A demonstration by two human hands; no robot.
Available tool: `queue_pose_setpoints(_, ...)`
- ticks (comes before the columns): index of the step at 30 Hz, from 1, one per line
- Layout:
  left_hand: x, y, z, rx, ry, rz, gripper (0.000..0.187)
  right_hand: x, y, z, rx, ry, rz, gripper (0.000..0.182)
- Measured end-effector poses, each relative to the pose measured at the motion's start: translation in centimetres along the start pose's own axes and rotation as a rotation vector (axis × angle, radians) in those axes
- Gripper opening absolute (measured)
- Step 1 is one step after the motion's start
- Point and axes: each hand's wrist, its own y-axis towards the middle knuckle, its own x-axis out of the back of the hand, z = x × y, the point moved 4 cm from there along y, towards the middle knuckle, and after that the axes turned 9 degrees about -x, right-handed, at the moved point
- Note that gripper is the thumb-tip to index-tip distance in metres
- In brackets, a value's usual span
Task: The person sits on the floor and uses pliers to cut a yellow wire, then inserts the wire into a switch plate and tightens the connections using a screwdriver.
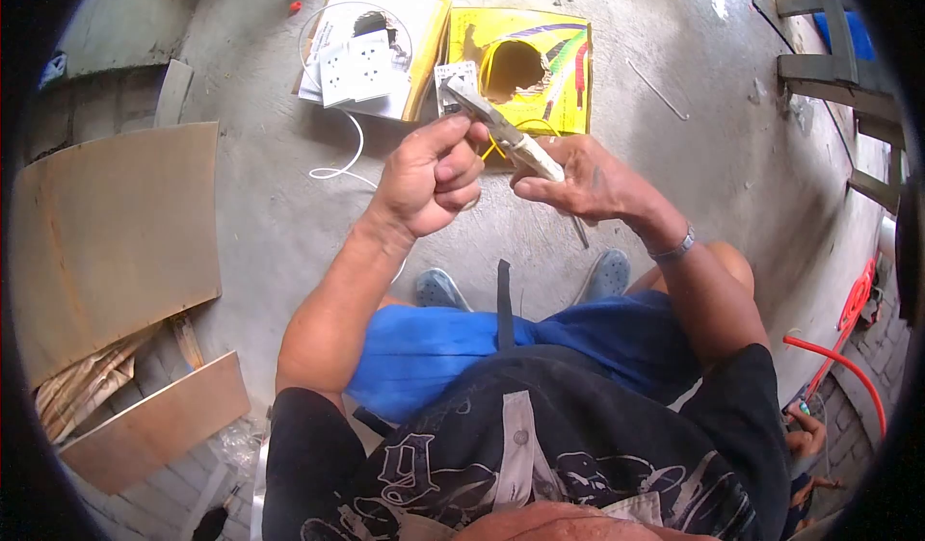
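Note:
My right hand (583, 180) is wrapped round the pale handles of a pair of pliers (499, 125). Their metal jaws point up and to the left. Close beside the jaws, my left hand (431, 177) is closed in a pinch; what lies between its fingertips is too small to make out. A thin white wire (359, 146) loops down from the white box and passes behind my left wrist. Yellow wire (493, 144) shows behind the pliers, between my hands. A small white electrical part (449, 77) is partly hidden by the jaws.
A white box (416, 23) carries several white socket plates (358, 71). Right of it lies a yellow box (568, 98) with a round hole. A thin rod (658, 90) lies on the concrete floor (694, 156). Wooden boards (125, 242) stand left; a red hose (853, 368) lies right, near another person's hand (807, 430).

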Motion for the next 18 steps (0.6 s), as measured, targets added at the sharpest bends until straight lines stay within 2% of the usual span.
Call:
queue_pose_setpoints(2, -0.2, -0.3, 0.3, 0.027, -0.063, 0.043, 0.025, -0.4, 0.6, 0.0, 0.370, 0.033, -0.127, 0.032)
queue_pose_setpoints(4, -0.6, -0.5, 0.6, 0.065, -0.170, 0.124, 0.026, -0.6, 0.7, -0.3, 0.393, 0.021, -0.166, 0.030)
queue_pose_setpoints(6, -0.6, -0.6, 0.3, 0.058, -0.118, 0.138, 0.026, -0.6, 0.6, 0.0, 0.418, 0.006, -0.202, 0.029)
queue_pose_setpoints(8, -0.9, -0.7, -0.5, 0.048, -0.067, 0.151, 0.026, -0.4, 0.5, 0.2, 0.331, -0.096, -0.259, 0.025)
queue_pose_setpoints(10, -0.6, -0.6, -1.7, -0.010, 0.438, -0.024, 0.024, -0.4, 0.9, -0.2, 0.282, -0.162, -0.267, 0.024)
queue_pose_setpoints(12, -0.1, -0.2, -1.6, -0.011, 0.522, -0.075, 0.022, -0.3, 0.8, 0.3, 0.230, -0.226, -0.275, 0.024)
queue_pose_setpoints(14, 0.7, 0.0, -1.5, 0.000, 0.658, -0.125, 0.021, 0.1, 0.4, 0.5, -0.049, -0.252, -0.179, 0.029)
queue_pose_setpoints(15, 1.1, 0.2, -1.2, 0.002, 0.656, -0.124, 0.021, 0.4, 0.2, 0.9, -0.052, -0.252, -0.179, 0.029)
queue_pose_setpoints(17, 1.0, 0.8, -1.4, -0.280, 1.242, -0.044, 0.022, 0.7, 0.1, 0.7, -0.250, -0.147, -0.035, 0.029)
queue_pose_setpoints(18, -0.2, 0.7, -1.1, -0.637, 1.478, -0.033, 0.023, 0.8, 0.4, 0.3, -0.250, -0.148, -0.038, 0.029)
